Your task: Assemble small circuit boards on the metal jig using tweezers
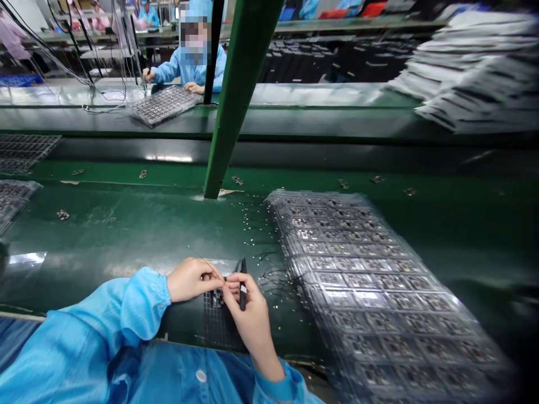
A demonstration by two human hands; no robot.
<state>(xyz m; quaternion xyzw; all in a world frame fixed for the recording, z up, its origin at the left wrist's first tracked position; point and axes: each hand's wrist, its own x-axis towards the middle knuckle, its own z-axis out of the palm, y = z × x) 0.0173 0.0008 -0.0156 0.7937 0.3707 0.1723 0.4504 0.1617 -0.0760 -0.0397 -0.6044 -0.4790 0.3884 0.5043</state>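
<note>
At the green workbench's near edge, the left hand (191,279) pinches a tiny dark circuit part (218,297), light and likely fragile, by its edges; the right hand (248,314) grips black slim tweezers (243,283).

Tray stack (379,280) right, bench (105,230) left

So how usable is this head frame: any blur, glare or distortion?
Head view: the hands, left hand and right hand with its black tool, are fairly sharp; the tray stack smears toward the lower right; glare patches on the green bench; wide-angle bending slants the green post.
</note>
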